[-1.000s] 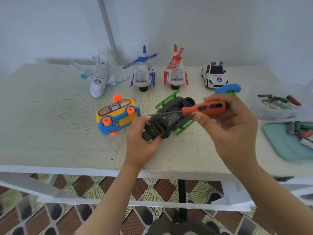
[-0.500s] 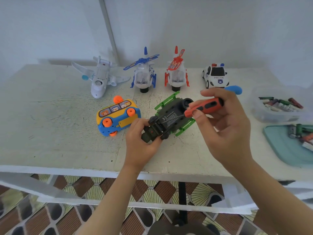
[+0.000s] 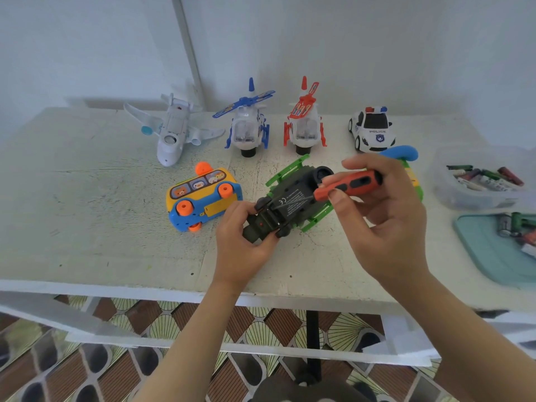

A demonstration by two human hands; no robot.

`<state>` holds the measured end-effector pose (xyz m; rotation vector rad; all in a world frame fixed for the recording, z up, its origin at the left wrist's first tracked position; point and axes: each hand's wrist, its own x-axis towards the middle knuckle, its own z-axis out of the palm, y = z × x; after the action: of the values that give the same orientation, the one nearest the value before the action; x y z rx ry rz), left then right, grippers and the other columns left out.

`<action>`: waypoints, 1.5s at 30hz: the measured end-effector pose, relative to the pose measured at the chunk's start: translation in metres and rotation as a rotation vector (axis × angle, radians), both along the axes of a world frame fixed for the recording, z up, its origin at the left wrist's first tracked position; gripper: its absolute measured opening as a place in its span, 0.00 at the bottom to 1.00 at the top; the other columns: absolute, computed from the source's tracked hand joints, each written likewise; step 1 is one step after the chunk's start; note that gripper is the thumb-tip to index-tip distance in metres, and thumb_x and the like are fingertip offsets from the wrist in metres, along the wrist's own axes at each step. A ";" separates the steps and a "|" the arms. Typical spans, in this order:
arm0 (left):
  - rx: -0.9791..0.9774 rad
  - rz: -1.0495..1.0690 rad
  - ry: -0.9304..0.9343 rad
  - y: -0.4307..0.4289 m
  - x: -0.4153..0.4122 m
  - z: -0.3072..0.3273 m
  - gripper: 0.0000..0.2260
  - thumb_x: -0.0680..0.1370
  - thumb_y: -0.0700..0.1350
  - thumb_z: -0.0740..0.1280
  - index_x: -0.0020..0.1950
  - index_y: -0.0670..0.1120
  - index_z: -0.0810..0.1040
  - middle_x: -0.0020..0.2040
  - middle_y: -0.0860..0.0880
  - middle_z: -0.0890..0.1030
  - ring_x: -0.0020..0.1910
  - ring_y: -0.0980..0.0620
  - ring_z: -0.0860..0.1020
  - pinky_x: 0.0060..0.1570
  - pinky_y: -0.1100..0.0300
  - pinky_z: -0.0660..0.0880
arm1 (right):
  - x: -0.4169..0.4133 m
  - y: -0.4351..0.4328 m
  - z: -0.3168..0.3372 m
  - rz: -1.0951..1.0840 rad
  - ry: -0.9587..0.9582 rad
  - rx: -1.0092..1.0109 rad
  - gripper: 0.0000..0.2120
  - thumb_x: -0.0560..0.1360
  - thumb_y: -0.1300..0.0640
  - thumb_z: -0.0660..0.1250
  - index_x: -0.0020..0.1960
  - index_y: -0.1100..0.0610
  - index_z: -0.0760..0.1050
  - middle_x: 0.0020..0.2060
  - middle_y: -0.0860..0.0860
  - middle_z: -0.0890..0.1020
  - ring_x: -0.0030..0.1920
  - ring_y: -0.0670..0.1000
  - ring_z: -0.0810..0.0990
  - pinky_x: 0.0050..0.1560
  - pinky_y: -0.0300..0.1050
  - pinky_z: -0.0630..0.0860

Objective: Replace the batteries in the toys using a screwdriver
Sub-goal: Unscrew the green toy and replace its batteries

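A dark green toy vehicle (image 3: 293,203) with bright green side rails lies upside down at the table's middle, its labelled underside facing up. My left hand (image 3: 242,242) grips its near end. My right hand (image 3: 383,216) pinches a red-and-black screwdriver (image 3: 346,185), whose thin shaft slants down-left onto the toy's underside. A clear tub of batteries (image 3: 481,178) stands at the right, and several loose batteries lie on a teal tray (image 3: 493,253).
A yellow-and-blue bus toy (image 3: 203,198) lies on its side left of the green toy. Along the back stand a white plane (image 3: 171,132), a blue helicopter (image 3: 248,126), a red helicopter (image 3: 304,123) and a police car (image 3: 372,130). A blue-topped toy (image 3: 401,153) sits partly hidden behind my right hand.
My right hand has lowered the screwdriver from above the toy and angled its tip down onto the underside. My left hand and the toy have stayed in place.
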<state>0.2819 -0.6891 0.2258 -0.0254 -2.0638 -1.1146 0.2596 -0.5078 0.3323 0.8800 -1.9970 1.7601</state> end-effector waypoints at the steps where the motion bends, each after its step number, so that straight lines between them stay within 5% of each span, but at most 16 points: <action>1: 0.002 -0.003 0.003 0.000 0.000 0.000 0.17 0.66 0.41 0.77 0.46 0.49 0.71 0.42 0.56 0.72 0.41 0.62 0.71 0.40 0.72 0.66 | 0.000 0.000 0.000 -0.001 0.005 0.006 0.13 0.74 0.71 0.67 0.56 0.62 0.70 0.46 0.49 0.81 0.46 0.40 0.83 0.43 0.28 0.75; 10: 0.012 0.003 0.002 0.000 0.000 0.000 0.14 0.67 0.48 0.74 0.46 0.49 0.72 0.42 0.49 0.74 0.41 0.61 0.71 0.39 0.71 0.66 | 0.003 0.001 0.002 0.007 0.076 0.072 0.15 0.75 0.68 0.68 0.58 0.57 0.70 0.47 0.49 0.82 0.48 0.43 0.83 0.47 0.30 0.76; 23: -0.002 0.011 0.005 0.000 0.000 0.001 0.17 0.65 0.42 0.77 0.46 0.49 0.71 0.42 0.54 0.73 0.41 0.63 0.71 0.40 0.72 0.65 | 0.003 0.002 -0.003 -0.014 0.094 0.052 0.10 0.74 0.70 0.67 0.54 0.64 0.71 0.46 0.55 0.81 0.48 0.47 0.83 0.47 0.35 0.79; 45: -0.014 0.016 0.007 0.000 0.000 0.001 0.19 0.64 0.39 0.78 0.46 0.50 0.71 0.42 0.50 0.74 0.41 0.62 0.71 0.39 0.72 0.66 | 0.005 -0.002 -0.004 -0.012 0.112 0.071 0.10 0.75 0.65 0.66 0.54 0.59 0.70 0.46 0.54 0.81 0.48 0.48 0.83 0.46 0.37 0.80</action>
<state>0.2823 -0.6894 0.2272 -0.0199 -2.0621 -1.0890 0.2647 -0.5097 0.3279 0.9648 -1.9992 1.6049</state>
